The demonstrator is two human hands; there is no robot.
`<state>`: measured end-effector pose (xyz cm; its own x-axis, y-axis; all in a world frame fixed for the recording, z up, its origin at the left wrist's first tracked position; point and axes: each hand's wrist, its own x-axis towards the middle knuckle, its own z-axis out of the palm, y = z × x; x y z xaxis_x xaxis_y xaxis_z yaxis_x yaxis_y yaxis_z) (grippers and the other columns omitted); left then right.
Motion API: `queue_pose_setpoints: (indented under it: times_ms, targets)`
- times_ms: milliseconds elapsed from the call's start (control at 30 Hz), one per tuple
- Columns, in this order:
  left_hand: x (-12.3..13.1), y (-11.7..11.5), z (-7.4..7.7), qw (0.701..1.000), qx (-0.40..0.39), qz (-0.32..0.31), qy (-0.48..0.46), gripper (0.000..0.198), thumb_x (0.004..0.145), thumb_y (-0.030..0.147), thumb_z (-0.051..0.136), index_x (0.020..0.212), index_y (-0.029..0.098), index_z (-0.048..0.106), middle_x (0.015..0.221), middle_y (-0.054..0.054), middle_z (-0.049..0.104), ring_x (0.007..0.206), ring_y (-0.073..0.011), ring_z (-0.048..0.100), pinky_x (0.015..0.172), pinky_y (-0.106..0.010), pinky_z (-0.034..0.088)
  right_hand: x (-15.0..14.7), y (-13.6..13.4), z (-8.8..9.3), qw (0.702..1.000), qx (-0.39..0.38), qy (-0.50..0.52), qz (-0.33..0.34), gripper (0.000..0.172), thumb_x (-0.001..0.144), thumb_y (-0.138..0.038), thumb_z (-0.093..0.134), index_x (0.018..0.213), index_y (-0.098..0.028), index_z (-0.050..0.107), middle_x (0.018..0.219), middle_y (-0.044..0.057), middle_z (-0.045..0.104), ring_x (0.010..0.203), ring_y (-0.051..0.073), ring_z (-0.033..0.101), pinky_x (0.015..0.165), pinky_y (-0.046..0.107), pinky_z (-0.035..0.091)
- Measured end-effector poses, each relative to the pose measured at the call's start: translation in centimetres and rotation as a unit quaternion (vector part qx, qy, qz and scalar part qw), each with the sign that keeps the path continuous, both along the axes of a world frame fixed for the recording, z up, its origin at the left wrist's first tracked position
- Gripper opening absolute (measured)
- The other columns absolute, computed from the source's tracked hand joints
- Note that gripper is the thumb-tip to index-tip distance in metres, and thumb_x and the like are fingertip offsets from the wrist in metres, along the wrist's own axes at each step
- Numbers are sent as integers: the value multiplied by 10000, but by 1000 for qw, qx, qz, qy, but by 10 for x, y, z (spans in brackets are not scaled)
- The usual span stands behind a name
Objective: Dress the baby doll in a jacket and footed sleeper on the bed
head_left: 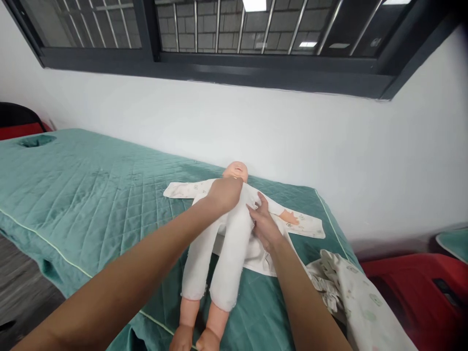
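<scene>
- As the doll [234,248] lies face up on the bed [120,195], head toward the wall [175,117] and legs toward me, both my hands meet at its upper body.
- Shirt [258,258]: spread about the doll, its sleeves reaching out to either side; part shows between the legs and part beside them. I cannot tell whether the doll's arms are inside the sleeves.
- Left hand [225,191]: fingers curled in at the chest, just below the neck. My knuckles hide what, if anything, they grasp, so I cannot tell.
- Right hand [266,224]: thumb and forefinger stand apart at the side of the chest, against white cloth; the other fingers are partly hidden. I cannot tell whether they pinch it.
- Step in hand, as I judge it: handling the cloth about the chest. One hand is best used to steady the doll while the other draws cloth, since a light body would probably slide with the pull.
- Grip: fingertips on the cloth's edge should serve me better than a fistful, which may bunch it.
- Caution: the part beneath the legs could snag; lifting a little before pulling would ease it.
- Surroundings: a printed cloth [365,297] lies rumpled by my right forearm, near a red case [409,278], clear of my fingers.
</scene>
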<state>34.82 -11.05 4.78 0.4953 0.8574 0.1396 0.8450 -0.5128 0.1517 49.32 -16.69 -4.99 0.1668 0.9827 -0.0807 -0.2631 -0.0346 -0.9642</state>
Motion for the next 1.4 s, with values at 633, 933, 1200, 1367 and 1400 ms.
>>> queue_pose_setpoints:
  times_ms: [633,933,1200,1367,1400]
  targets:
    - [-95,-120,-59,993,61,35,-96,131,935,302,544,1008,194,558,1035,-69,580,979,-262,544,818,-406,495,16,5,-3,978,-24,-206,1,923,778,-572,688,1514,-338,183,1486,147,415,1292,271,505,1051,451,442]
    - [-79,-122,-60,991,103,-64,-62,192,996,225,408,913,177,574,914,-60,613,882,-243,543,802,-412,465,21,9,-9,978,-21,-207,16,919,787,-578,671,1514,-334,164,1478,144,432,1247,264,556,1065,467,438]
    - [-112,-65,-78,959,46,1,-280,203,977,349,448,973,215,602,1010,-38,650,941,-191,601,838,-333,501,23,11,-11,976,-14,-217,17,913,785,-563,675,1512,-314,183,1460,135,462,1255,262,545,1078,462,428]
    - [-146,-6,-120,980,36,91,-173,361,948,364,457,1250,204,575,1336,-84,589,1243,-256,525,1049,-422,417,22,10,-9,977,-6,-212,22,902,789,-559,677,1500,-293,190,1437,155,467,1215,247,567,1047,434,455]
    - [-151,1,-125,982,23,107,-155,359,951,366,446,1244,209,584,1335,-78,596,1244,-256,527,1046,-420,417,23,10,-9,977,-5,-212,23,903,788,-562,678,1500,-292,192,1438,157,465,1204,247,575,1044,434,457]
